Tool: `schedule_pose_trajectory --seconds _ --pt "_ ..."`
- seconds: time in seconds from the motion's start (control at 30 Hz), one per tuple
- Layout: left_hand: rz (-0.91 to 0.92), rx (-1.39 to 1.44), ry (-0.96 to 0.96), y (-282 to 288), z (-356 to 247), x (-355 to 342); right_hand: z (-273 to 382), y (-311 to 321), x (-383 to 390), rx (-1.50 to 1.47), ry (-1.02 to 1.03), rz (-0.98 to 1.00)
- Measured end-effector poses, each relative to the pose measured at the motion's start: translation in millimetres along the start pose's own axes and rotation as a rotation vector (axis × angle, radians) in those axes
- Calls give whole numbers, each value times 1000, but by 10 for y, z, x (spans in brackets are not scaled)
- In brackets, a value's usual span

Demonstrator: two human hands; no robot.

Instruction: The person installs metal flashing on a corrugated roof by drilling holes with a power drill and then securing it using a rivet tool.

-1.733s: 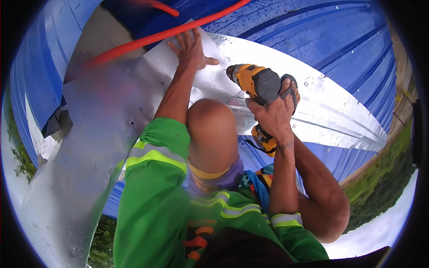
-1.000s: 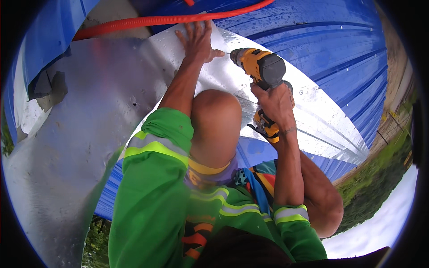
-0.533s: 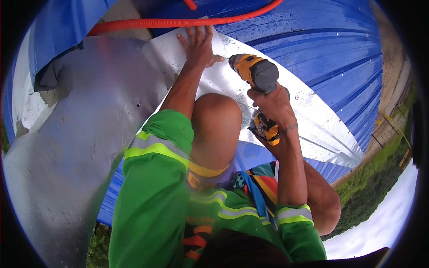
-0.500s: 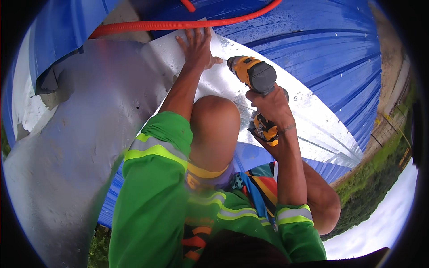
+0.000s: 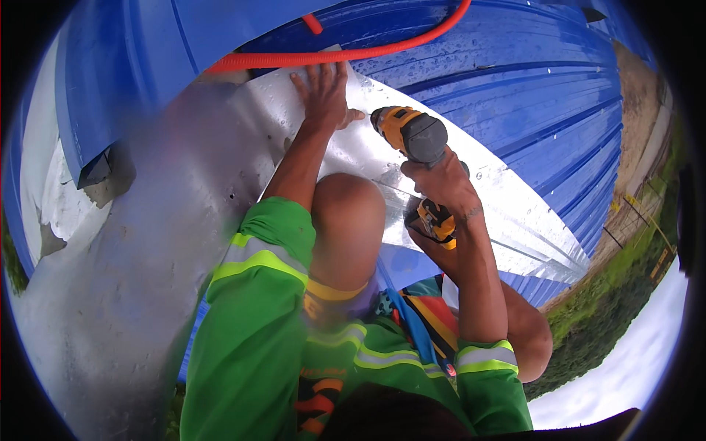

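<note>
My left hand (image 5: 324, 99) lies open, fingers spread, on a shiny, wet silver metal sheet (image 5: 507, 213), just below its upper corner. My right hand (image 5: 441, 176) is closed round the handle of a yellow-and-black cordless drill (image 5: 408, 132), whose nose points up-left at the sheet beside my left thumb. I cannot tell whether its tip touches the metal. My bent knee (image 5: 346, 220) is between my forearms over the sheet. A wide, dented, duller sheet (image 5: 132, 287) spreads along the left side.
A blue ribbed roof (image 5: 529, 103) surrounds the sheets, with a loose blue panel (image 5: 132, 51) at the upper left and torn, pale pieces (image 5: 70, 198) under it. A red corrugated tube (image 5: 353, 51) crosses the top. Beyond the right edge are dirt ground, grass (image 5: 581, 323) and sky.
The scene has shifted down in view over the last second, with more blue panel showing at upper left. My left hand stays spread on the sheet; the drill stays in my right hand, pointing up-left.
</note>
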State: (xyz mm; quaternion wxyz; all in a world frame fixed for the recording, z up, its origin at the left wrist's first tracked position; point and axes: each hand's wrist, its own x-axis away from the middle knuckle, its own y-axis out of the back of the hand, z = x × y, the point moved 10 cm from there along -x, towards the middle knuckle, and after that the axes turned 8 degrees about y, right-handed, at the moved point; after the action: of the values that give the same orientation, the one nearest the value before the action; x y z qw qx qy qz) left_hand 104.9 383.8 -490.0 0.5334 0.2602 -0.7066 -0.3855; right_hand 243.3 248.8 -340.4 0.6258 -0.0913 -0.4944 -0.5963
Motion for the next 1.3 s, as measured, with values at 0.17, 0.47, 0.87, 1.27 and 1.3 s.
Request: schedule_pose_trajectory --seconds 0.17,0.47,0.87,1.27,1.3 --pt "-4 -56 8 17 59 -48 162 -16 -112 -28 -60 140" --pt "-189 66 -30 -213 284 -91 332 -169 -46 33 -19 190" --pt "95 108 92 340 169 117 337 -187 -39 199 222 146" --pt "-83 -46 86 400 224 -22 403 -16 24 -23 -13 80" --pt "-84 -46 85 388 239 -23 430 -17 30 3 1 96"
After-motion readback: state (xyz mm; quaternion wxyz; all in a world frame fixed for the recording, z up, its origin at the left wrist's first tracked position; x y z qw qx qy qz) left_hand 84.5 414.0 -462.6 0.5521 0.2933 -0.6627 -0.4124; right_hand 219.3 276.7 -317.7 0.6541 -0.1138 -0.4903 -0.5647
